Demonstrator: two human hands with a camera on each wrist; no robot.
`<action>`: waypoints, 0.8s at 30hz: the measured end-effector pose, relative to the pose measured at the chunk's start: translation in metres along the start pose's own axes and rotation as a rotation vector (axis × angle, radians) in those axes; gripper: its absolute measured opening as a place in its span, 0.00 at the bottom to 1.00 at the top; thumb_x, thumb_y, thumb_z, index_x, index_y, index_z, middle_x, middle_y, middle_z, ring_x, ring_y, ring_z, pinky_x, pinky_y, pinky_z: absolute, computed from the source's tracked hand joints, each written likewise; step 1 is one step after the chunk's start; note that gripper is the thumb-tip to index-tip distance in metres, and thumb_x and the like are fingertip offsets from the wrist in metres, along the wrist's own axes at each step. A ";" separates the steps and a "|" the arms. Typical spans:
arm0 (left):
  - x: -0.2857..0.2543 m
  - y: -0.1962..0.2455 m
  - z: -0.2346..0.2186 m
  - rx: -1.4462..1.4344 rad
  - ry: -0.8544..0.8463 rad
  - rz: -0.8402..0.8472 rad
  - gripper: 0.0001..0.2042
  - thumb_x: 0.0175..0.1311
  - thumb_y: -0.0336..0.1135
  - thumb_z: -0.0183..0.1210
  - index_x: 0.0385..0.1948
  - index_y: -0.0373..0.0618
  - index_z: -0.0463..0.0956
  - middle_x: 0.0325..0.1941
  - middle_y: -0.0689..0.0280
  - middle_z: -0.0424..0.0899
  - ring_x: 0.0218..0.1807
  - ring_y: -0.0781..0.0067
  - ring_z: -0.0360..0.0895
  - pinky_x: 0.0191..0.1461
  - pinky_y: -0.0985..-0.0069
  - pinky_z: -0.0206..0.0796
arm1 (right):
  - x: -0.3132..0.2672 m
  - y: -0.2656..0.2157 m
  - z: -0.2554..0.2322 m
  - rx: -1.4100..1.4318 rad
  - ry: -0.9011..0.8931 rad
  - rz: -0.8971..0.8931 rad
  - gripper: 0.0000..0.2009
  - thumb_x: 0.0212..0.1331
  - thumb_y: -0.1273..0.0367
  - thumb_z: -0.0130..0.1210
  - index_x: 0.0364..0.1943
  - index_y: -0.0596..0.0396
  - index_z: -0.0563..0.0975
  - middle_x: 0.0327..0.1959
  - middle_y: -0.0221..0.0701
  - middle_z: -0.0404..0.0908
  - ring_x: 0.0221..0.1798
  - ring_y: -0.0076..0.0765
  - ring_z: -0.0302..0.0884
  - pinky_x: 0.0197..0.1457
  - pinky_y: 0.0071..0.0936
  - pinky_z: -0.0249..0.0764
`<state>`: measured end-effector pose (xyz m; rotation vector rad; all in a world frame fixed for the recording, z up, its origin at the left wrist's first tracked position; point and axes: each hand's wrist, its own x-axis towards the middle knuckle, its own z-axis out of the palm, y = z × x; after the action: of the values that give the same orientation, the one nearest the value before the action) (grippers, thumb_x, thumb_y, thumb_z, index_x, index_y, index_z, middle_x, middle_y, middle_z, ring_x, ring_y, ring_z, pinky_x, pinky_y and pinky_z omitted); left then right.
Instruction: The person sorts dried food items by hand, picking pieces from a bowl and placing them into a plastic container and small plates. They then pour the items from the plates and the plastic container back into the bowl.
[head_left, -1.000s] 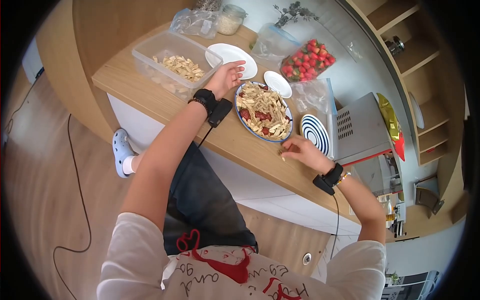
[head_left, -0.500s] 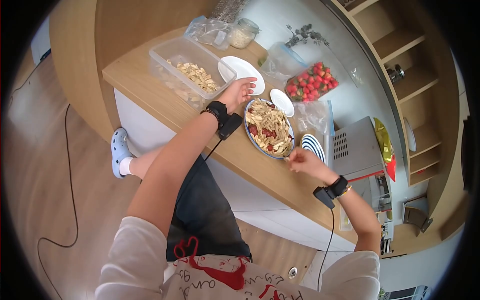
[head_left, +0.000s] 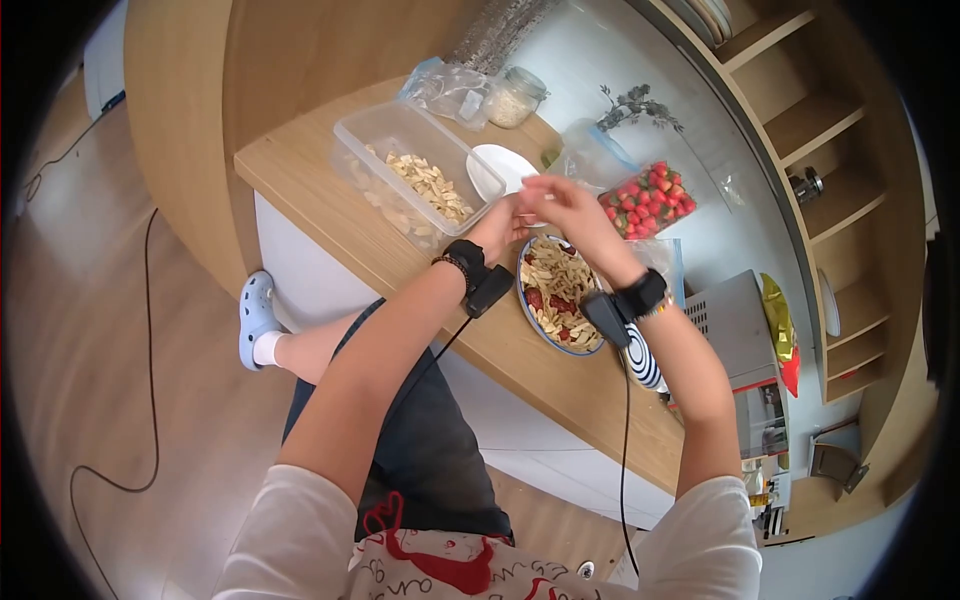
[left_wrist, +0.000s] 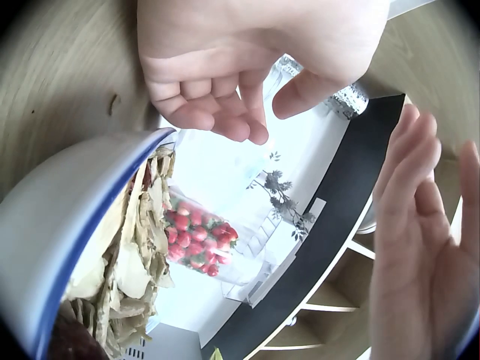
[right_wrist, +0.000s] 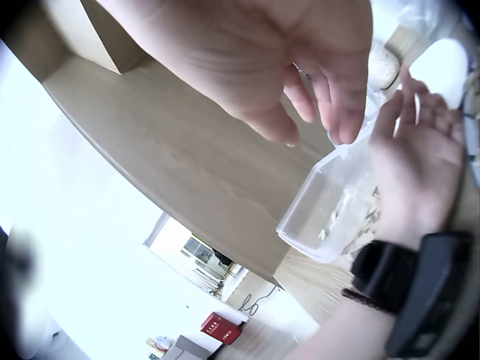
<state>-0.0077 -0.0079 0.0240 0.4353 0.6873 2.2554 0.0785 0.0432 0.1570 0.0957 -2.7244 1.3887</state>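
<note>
In the head view my left hand [head_left: 495, 230] hovers by the near corner of a clear plastic box [head_left: 375, 132], palm turned up and fingers loosely bent. My right hand [head_left: 588, 222] crosses above a blue-rimmed white dish [left_wrist: 71, 199], its fingertips overlapping the left fingers. The right wrist view shows the left palm bare and the right fingers slightly bent with nothing between them. Pale dried slices [head_left: 560, 270] and dark red wrinkled dates [head_left: 536, 298] heap the dish. More pale slices [head_left: 425, 180] lie inside the box.
Behind the hands are a white plate [head_left: 492, 163], a bag of strawberries [head_left: 650, 203] and a glass jar [head_left: 517, 98]. A blue-striped plate [head_left: 643, 362] sits under the right forearm, beside a grey vented appliance [head_left: 735, 315]. Cables hang from both wrists.
My right hand has moved from the dish's near edge, where it pinched a small piece, up and left to the left hand. The left hand stays beside the box; the head view has shifted.
</note>
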 end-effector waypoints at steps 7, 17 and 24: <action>0.003 0.001 -0.002 -0.017 -0.033 -0.055 0.13 0.65 0.37 0.47 0.47 0.45 0.74 0.35 0.74 0.71 0.37 0.82 0.68 0.42 0.82 0.61 | -0.092 0.030 -0.028 -0.613 0.017 -0.142 0.10 0.57 0.73 0.55 0.43 0.58 0.76 0.40 0.35 0.75 0.40 0.33 0.76 0.44 0.24 0.73; 0.002 0.003 -0.003 0.016 -0.015 -0.058 0.15 0.65 0.37 0.47 0.50 0.45 0.73 0.36 0.74 0.72 0.37 0.82 0.67 0.42 0.82 0.62 | -0.088 0.048 0.000 -0.729 -0.047 -0.384 0.14 0.58 0.72 0.50 0.48 0.55 0.74 0.48 0.38 0.73 0.52 0.47 0.69 0.58 0.37 0.65; 0.003 0.004 -0.003 -0.005 -0.018 -0.054 0.15 0.65 0.37 0.47 0.50 0.44 0.72 0.36 0.75 0.72 0.37 0.83 0.67 0.41 0.84 0.62 | -0.073 0.054 0.005 -0.729 0.001 -0.271 0.10 0.56 0.70 0.53 0.40 0.58 0.77 0.39 0.40 0.75 0.45 0.47 0.72 0.51 0.36 0.69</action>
<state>-0.0133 -0.0090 0.0244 0.4289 0.6762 2.1997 0.1454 0.0721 0.1037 0.3866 -2.8823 0.2889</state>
